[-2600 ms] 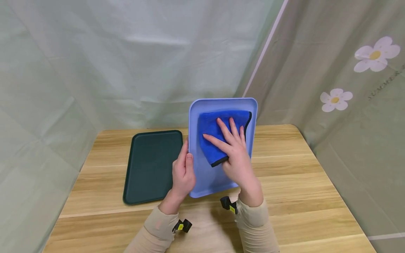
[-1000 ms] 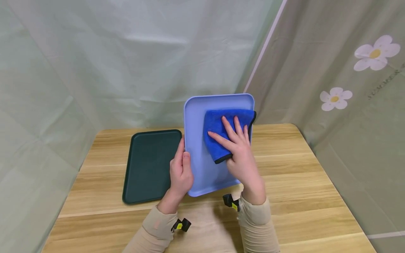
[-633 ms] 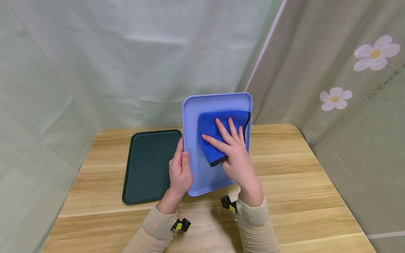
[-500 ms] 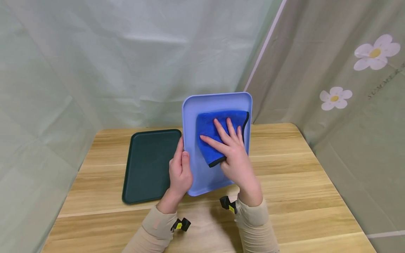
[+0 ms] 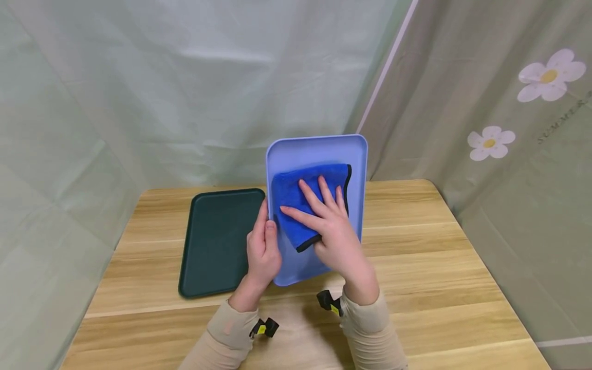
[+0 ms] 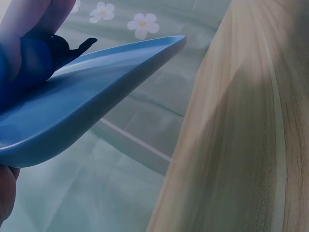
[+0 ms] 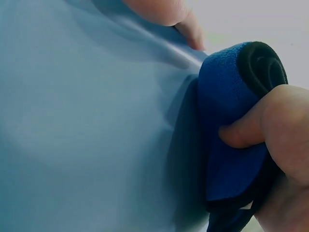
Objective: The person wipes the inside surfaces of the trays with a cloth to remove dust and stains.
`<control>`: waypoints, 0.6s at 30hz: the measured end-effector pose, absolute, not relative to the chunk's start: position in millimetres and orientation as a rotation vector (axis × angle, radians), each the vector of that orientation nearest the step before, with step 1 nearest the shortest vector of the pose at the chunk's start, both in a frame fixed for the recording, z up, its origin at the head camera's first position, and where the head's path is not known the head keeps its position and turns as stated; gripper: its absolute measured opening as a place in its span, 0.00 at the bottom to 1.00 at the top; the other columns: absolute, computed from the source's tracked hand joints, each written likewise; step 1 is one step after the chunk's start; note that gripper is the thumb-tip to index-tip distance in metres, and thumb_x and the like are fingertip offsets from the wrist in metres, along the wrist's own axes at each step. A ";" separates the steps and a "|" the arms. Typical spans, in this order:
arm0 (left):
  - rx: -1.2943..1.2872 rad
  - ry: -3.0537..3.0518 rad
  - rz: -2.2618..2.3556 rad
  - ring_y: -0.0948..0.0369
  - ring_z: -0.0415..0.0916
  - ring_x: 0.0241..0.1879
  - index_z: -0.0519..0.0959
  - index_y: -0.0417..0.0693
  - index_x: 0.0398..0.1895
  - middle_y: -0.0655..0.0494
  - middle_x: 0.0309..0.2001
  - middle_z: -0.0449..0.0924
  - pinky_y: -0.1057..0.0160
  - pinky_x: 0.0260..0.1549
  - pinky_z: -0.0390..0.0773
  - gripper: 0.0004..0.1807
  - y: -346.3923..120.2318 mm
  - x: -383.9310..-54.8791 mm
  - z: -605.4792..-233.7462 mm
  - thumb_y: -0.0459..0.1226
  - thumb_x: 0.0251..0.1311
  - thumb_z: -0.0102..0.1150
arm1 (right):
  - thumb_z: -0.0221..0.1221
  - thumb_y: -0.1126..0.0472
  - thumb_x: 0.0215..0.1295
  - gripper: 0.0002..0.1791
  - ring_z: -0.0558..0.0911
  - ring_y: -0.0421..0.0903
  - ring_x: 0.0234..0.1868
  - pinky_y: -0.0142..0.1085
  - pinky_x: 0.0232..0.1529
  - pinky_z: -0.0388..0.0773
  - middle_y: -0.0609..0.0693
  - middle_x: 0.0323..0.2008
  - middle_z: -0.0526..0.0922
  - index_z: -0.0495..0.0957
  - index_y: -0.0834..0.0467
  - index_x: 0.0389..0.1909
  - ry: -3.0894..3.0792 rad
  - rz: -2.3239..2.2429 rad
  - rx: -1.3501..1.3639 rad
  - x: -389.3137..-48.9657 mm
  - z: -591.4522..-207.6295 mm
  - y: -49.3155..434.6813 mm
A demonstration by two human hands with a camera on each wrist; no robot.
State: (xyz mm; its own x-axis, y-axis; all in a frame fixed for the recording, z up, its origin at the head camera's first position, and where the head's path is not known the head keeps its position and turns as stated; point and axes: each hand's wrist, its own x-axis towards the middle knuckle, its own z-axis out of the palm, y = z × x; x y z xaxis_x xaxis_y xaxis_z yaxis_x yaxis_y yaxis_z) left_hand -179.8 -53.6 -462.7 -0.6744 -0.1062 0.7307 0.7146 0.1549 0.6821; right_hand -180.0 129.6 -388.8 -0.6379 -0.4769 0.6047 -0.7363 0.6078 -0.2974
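A light blue rectangular tray (image 5: 319, 150) is tilted up above the table, its inner face towards me. My left hand (image 5: 264, 257) grips its left edge, thumb on the front rim and fingers behind. Against the tray's inside lies a folded blue cloth (image 5: 290, 191) with black edging, now near the left rim. My right hand (image 5: 334, 230) presses it there with spread fingers. In the right wrist view the thumb (image 7: 246, 128) clamps the cloth's folded underside. The left wrist view has the tray's end (image 6: 111, 87) raised over the tabletop.
A dark green tray (image 5: 222, 241) lies flat on the wooden table (image 5: 439, 288), left of the blue one and partly behind the left hand. Pale curtains (image 5: 208, 92) hang close around the table's back and sides, with printed flowers on the right.
Over the last second my right hand has slid the cloth leftward and slightly down across the tray, from the right rim towards the left. My left hand keeps its grip, and the tray barely shifts.
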 end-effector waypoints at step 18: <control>-0.565 -1.786 -1.580 0.45 0.80 0.64 0.62 0.35 0.82 0.38 0.72 0.75 0.61 0.65 0.77 0.27 -52.8 -178.2 -460.9 0.27 0.83 0.39 | 0.48 0.89 0.34 0.60 0.44 0.57 0.86 0.70 0.79 0.35 0.48 0.84 0.58 0.84 0.41 0.68 -2.363 0.738 0.999 -177.5 -386.9 129.9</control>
State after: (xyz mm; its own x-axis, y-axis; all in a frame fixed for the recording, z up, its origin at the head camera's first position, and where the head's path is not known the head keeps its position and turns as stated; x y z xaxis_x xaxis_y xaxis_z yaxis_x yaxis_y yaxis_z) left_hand -178.2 -52.8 -460.9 -0.6768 -0.1134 0.7274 0.7081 0.1700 0.6853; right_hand -177.5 129.9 -386.9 -0.6258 -0.5006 0.5982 -0.7520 0.5908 -0.2923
